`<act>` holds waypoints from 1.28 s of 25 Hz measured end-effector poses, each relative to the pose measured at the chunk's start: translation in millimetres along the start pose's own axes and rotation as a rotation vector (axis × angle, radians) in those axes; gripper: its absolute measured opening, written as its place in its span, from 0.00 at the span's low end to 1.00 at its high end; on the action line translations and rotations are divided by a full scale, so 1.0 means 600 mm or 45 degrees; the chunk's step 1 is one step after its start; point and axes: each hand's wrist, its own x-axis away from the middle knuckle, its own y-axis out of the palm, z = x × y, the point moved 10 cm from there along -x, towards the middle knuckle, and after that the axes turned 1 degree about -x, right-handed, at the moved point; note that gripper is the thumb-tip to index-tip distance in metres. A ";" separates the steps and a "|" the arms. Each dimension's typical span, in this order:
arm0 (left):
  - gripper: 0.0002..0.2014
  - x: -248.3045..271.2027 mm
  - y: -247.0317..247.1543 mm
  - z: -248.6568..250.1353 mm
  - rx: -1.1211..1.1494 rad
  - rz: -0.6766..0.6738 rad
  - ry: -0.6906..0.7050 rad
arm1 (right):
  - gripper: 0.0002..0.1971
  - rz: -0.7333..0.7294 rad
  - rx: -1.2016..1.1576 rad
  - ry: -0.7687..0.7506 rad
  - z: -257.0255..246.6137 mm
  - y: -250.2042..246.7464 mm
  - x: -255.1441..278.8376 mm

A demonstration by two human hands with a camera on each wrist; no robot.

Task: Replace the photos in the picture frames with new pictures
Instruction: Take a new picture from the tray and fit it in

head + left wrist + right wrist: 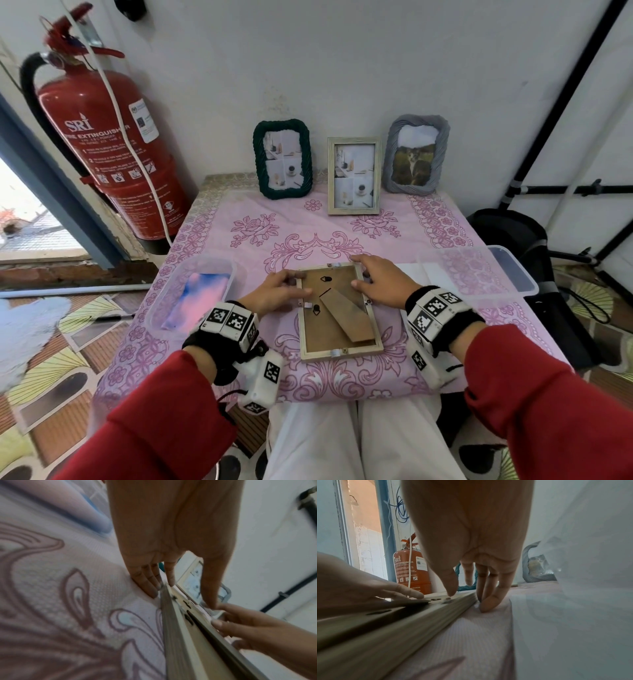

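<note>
Fingers of your left hand [278, 291] and right hand [383, 283] lie released, straight, pressing the side rims of the face-down frame [339, 317], lower centre on the bench [260, 236]. Backing [313, 330] seated: fits opening or just-closed. Next: fine work at the tabs [307, 305], either way.

Soft daylight is entering through the doorway [24, 212] left of the left hand [277, 291]; wrist views are blurring close up, edges are bowing.
</note>
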 end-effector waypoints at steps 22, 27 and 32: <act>0.70 0.053 0.063 0.014 -1.021 -0.127 0.069 | 0.30 -0.136 0.463 0.007 -0.026 0.022 -0.008; 0.69 0.051 0.062 0.018 -1.028 -0.129 0.044 | 0.30 -0.142 0.437 0.002 -0.029 0.019 -0.006; 0.69 0.048 0.063 0.019 -1.097 -0.127 0.025 | 0.27 -0.138 0.459 -0.066 -0.034 0.021 0.002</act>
